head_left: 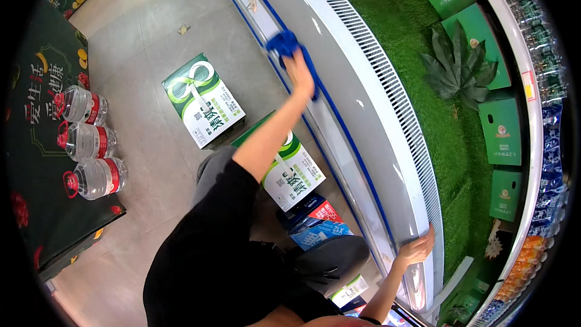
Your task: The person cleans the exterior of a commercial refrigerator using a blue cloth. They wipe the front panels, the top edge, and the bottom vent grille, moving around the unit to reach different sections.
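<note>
1. The blue cloth [282, 42] lies directly beneath and just beyond the fingers of the left hand [298, 75], on the pale lower band of the display case [357, 115]. It is bunched, and its longer stretch seems to run along the band, close to the blue trim.
2. The left hand is the nearer one, touching the cloth; the right hand [416, 248] is well apart from it, farther down the case toward the person's body.
3. The left grip is closed down onto the cloth, with fabric gathered around and past the fingertips. Blur and folds hide the separate fingers, so how tightly they pinch cannot be told.
4. The right grip is partly curled over the case's rounded upper edge, its fingertips next to the slotted vent [387, 72]. It has no loose item visible in it; whether it clamps the edge or merely rests there, I cannot tell.
5. The left forearm crosses above a green-and-white carton [296, 175] standing on the floor [142, 163] beside the case; a second such carton [203, 103] stands farther left.
6. A blue carton [318, 227] sits near the person's knee. Three large clear bottles [100, 178] with red caps stand by a dark printed panel [54, 163] at far left.
</note>
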`<state>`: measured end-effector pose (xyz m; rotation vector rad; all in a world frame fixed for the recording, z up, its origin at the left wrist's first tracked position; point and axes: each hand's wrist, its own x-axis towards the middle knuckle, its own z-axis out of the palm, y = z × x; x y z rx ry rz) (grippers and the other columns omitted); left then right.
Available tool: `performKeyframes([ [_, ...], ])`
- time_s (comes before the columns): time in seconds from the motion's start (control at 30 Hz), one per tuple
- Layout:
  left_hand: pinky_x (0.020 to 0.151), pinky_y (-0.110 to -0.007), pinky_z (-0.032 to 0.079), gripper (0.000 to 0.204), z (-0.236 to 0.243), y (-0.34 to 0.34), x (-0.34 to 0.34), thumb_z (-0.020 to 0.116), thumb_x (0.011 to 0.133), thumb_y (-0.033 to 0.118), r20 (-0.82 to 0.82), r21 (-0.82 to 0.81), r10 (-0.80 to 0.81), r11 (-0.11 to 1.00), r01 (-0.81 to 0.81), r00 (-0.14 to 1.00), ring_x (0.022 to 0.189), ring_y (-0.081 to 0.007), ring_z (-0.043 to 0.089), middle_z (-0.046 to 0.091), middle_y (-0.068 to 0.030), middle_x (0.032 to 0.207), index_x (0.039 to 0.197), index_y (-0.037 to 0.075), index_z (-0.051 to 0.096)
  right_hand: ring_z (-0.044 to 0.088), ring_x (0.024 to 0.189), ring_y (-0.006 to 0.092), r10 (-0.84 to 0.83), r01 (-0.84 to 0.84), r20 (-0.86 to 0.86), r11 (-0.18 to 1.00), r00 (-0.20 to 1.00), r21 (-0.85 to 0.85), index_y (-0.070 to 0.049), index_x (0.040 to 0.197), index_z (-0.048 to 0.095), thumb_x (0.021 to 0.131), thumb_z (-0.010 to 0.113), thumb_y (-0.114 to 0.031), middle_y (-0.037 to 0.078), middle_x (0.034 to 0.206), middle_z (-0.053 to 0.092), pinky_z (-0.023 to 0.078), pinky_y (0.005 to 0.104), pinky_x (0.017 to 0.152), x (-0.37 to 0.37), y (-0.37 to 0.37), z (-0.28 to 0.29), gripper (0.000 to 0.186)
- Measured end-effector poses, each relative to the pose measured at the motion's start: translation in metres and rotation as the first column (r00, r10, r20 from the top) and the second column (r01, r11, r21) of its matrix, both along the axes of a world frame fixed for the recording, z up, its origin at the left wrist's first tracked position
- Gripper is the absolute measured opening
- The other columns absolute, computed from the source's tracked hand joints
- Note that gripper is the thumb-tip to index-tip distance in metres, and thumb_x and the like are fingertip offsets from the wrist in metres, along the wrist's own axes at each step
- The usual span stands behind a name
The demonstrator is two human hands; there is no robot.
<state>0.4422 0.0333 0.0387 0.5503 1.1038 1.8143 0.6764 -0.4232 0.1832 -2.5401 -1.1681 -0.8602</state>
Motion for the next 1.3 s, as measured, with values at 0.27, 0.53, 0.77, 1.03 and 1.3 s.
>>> performKeyframes([
  [0.27, 0.103, -0.043, 0.030, 0.059, -0.065, 0.148, -0.101, 0.040, 0.096, 0.043, -0.431, -0.025, 0.098, 0.992, -0.121, 0.897, 0.121, -0.0419, 0.041, 0.046, -0.0275, 0.132, 0.128, -0.007, 0.044, 0.059, 0.102, 0.0354, 0.021, -0.022, -0.021, 0.999, 1.000, -0.032, 0.003, 0.112, 0.061, 0.099, 0.023, -0.027, 0.017, 0.111, 0.064, 0.044, 0.0427, 0.091, 0.002, 0.002, 0.000, 0.050],
  [0.53, 0.091, -0.049, 0.041, 0.066, -0.098, 0.060, -0.051, 0.030, 0.098, 0.046, -0.546, -0.545, -0.221, 0.827, -0.142, 0.808, 0.101, -0.0473, 0.055, 0.059, -0.0351, 0.103, 0.105, -0.015, 0.056, 0.059, 0.102, 0.0342, -0.003, 0.004, 0.027, 1.000, 1.000, -0.013, -0.004, 0.114, 0.063, 0.101, 0.025, -0.031, 0.014, 0.112, 0.064, 0.045, 0.0418, 0.089, 0.006, -0.007, -0.004, 0.049],
  [0.77, 0.099, -0.043, 0.040, 0.080, -0.120, -0.083, 0.019, 0.020, 0.095, 0.058, 0.290, -0.710, -0.216, 0.605, 0.361, 0.932, 0.116, -0.0406, 0.051, 0.054, -0.0260, 0.125, 0.120, -0.010, 0.054, 0.060, 0.102, 0.0343, -0.008, 0.008, -0.001, 1.000, 1.000, 0.020, -0.005, 0.113, 0.064, 0.100, 0.027, -0.030, 0.014, 0.112, 0.065, 0.045, 0.0421, 0.088, 0.004, 0.000, -0.004, 0.046],
  [1.03, 0.111, -0.047, 0.020, 0.079, -0.022, -0.256, 0.121, 0.032, 0.095, 0.055, -0.006, -0.751, -0.336, 0.624, 0.217, 0.942, 0.134, -0.0441, 0.022, 0.022, -0.0327, 0.144, 0.140, -0.009, 0.023, 0.062, 0.098, 0.0340, 0.019, -0.020, 0.036, 0.999, 0.999, 0.039, -0.005, 0.111, 0.066, 0.099, 0.031, -0.027, 0.014, 0.109, 0.066, 0.048, 0.0414, 0.084, 0.001, 0.005, -0.003, 0.042],
  [1.3, 0.113, -0.053, -0.002, 0.061, -0.019, -0.200, 0.085, 0.029, 0.097, 0.029, -0.482, -0.061, -0.156, 0.988, 0.144, 0.862, 0.140, -0.0429, 0.006, 0.007, -0.0315, 0.150, 0.143, -0.010, 0.012, 0.061, 0.099, 0.0330, 0.005, -0.006, 0.036, 1.000, 0.999, 0.021, -0.002, 0.110, 0.064, 0.099, 0.027, -0.027, 0.013, 0.109, 0.066, 0.047, 0.0402, 0.086, -0.002, 0.001, 0.000, 0.046],
])
